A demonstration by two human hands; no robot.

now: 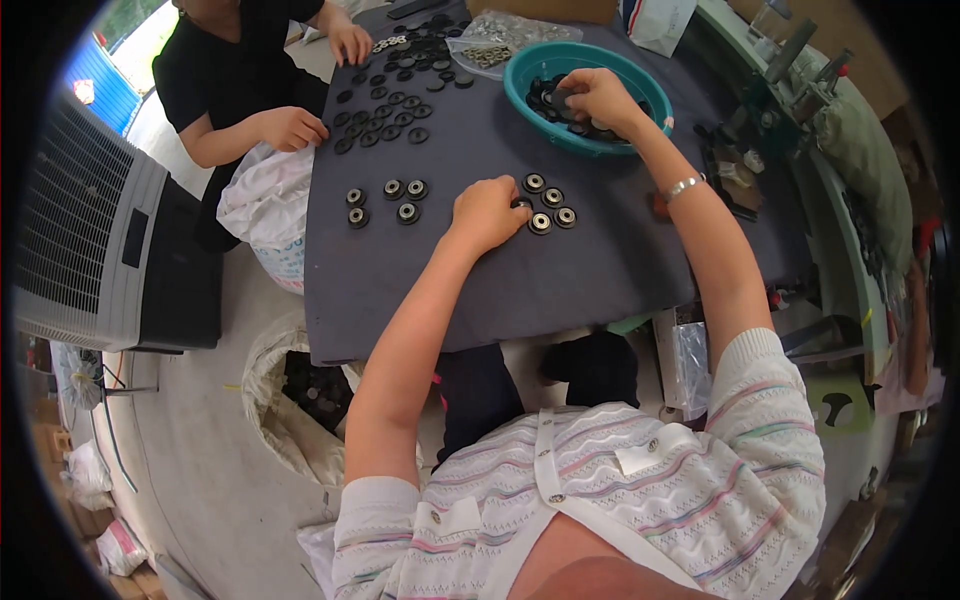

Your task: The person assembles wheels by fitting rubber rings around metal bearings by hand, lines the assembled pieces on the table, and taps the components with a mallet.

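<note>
My right hand (600, 103) reaches into a teal plastic basin (515, 75) and pinches a black disc (563, 102) above many similar discs lying inside. On the grey-covered table, my left hand (485, 215) has its fingertips closed on a small black wheel with a metal centre (521, 203), which they partly hide. Close beside that hand stand several more such wheels, among them a front one (540, 223) and a back one (534, 182). Farther left, a separate group includes another wheel with a metal centre (407, 213).
Across the far left corner, a co-worker's hand (292, 129) is near rows of black rings (375, 125). Behind them lies a clear bag of metal parts (487, 57). A green metal machine (845, 150) flanks the table's right side; an open white sack (270, 400) stands on the floor.
</note>
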